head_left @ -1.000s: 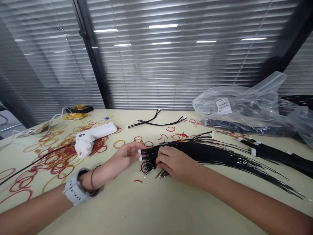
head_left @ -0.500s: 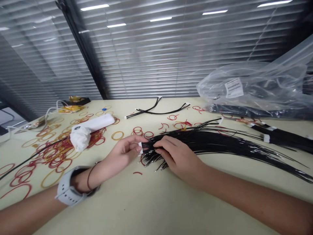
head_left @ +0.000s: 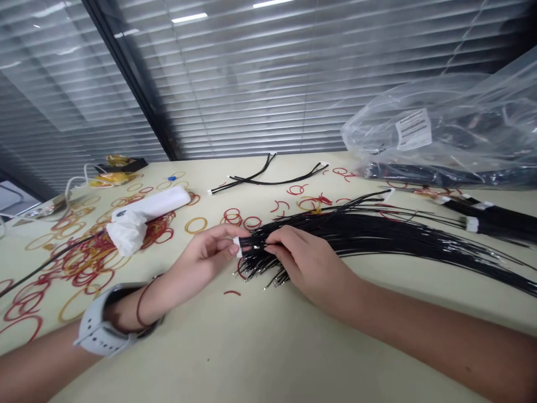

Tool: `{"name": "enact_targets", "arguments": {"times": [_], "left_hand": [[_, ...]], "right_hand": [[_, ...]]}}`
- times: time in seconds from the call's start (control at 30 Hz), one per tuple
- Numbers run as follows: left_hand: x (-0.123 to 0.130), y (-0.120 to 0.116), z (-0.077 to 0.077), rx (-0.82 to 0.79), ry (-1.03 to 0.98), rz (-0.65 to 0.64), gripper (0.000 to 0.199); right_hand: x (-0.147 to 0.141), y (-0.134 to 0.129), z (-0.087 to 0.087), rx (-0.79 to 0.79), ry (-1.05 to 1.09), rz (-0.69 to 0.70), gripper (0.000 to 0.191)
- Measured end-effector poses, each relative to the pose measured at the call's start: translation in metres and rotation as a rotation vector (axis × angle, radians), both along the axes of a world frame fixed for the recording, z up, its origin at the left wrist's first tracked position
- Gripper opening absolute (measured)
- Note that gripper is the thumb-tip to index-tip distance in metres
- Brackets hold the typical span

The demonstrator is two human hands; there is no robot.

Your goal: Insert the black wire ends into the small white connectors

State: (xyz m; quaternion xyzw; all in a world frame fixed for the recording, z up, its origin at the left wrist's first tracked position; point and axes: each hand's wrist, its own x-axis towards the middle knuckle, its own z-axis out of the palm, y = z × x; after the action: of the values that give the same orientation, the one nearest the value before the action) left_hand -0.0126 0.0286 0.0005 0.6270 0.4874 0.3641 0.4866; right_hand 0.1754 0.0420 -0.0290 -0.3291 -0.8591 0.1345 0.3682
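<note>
A white connector point(head_left: 237, 247) sits near the middle of the view, just above the pale surface, at the left end of a long bundle of black wires point(head_left: 390, 235). The left hand point(head_left: 205, 256) holds the connector between thumb and fingers. The right hand point(head_left: 310, 263) is narrowed to a pinch on the black wires just beside it; exactly which strands it grips is hidden. Loose wire ends with shiny tips point(head_left: 274, 277) fan out under the two hands, and the rest of the bundle curves off to the right along the surface point(head_left: 235, 347). A short red strip point(head_left: 232, 292) lies nearer the wearer. A pale grey watch strap point(head_left: 94, 324) and a thin dark red band point(head_left: 140, 305) circle the left wrist. Further left, red and yellow rings point(head_left: 96, 268) lie scattered around a white device point(head_left: 165, 201), with crumpled white tissue point(head_left: 127, 233) at its near end. Beyond the hands are short black leads point(head_left: 272, 181); to the right, more bundled black wires point(head_left: 503, 226) and a clear plastic bag point(head_left: 373, 129) with a white label point(head_left: 413, 130). Slatted blinds point(head_left: 251, 84) rise behind the surface
</note>
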Motion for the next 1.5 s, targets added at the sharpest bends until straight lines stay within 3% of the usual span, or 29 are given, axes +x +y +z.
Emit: {"name": "enact_targets", "arguments": {"times": [0.27, 0.6, 0.8, 1.03, 1.5], "left_hand": [[-0.001, -0.002, 0.0, -0.012, -0.035, -0.033, 0.017], [-0.001, 0.0, 0.0, 0.009, 0.006, -0.017, 0.021], [-0.004, 0.005, -0.003, 0.011, 0.105, 0.02, 0.026], [-0.005, 0.006, -0.004, -0.027, 0.157, 0.008, 0.036], [-0.004, 0.006, 0.001, -0.033, 0.146, 0.051, 0.035]], "right_hand": [[0.001, 0.001, -0.004, 0.107, -0.154, -0.002, 0.017], [0.0, 0.0, -0.001, 0.006, -0.081, 0.065, 0.01], [0.003, 0.003, 0.005, -0.029, -0.087, 0.152, 0.019], [0.002, 0.005, 0.007, -0.002, -0.13, 0.115, 0.015], [0.001, 0.008, 0.009, -0.084, -0.045, 0.07, 0.012]]}}
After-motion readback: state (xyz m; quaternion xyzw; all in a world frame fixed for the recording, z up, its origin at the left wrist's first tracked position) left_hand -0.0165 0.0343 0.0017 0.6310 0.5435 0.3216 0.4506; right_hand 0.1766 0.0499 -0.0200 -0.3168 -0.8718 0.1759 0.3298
